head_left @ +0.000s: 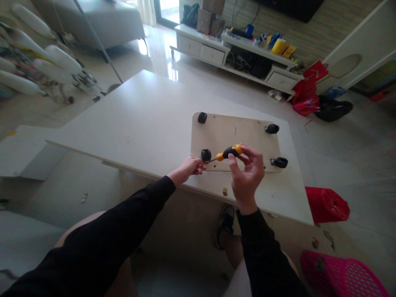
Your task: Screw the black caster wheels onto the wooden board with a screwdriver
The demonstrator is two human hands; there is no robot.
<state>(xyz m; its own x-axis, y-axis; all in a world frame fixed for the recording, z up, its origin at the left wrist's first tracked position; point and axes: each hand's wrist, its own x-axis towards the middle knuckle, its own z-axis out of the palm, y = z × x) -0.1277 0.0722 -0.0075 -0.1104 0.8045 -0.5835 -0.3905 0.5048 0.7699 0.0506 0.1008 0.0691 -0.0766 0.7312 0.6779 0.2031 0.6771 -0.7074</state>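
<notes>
Your right hand (247,175) grasps the screwdriver (230,152), tip near a caster (206,155) on the board (238,142), wheels-up on the surface (148,119) seemingly for access, while your left hand (190,167), grip unclear, perhaps steadies that corner.

Left arm (123,225): extended, running diagonally from the lower left corner toward the middle of the view; black sleeve reaches the wrist. Left wrist (175,175): bare, roughly in line with the forearm. Left hand (188,167): back uppermost, fingers bunched and bent at the tips; exact fingertip contact too small to determine.

Right arm (264,249): rises from the lower right, leaning slightly left; black sleeve ends at the wrist. Right wrist (247,208): bare, upright. Right hand (247,175): raised, thumb (234,165) pointing upward, fingers curled leftward in a gripping pose. Hands are apart, left and right of centre.
</notes>
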